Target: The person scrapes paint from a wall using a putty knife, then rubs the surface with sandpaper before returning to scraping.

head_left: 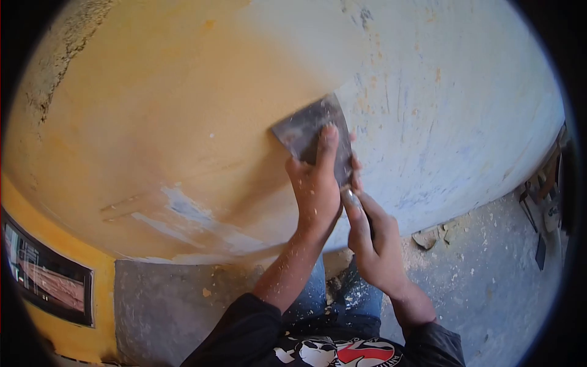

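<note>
A wide metal scraper (304, 127) lies flat against a wall (183, 110) whose yellow paint gives way to bare pale blue-grey on the right. My left hand (317, 183) presses its fingers on the back of the blade. My right hand (374, 244) is closed around the scraper's handle just below the blade. Both forearms are dusted with paint flakes, and dark sleeves cover them near the bottom edge.
Scraped patches (183, 211) show low on the yellow wall. The grey concrete floor (477, 287) carries dust and rubble chunks (426, 238). A dark framed opening (49, 275) sits at lower left. Tools or boards (544, 208) lean at the right edge.
</note>
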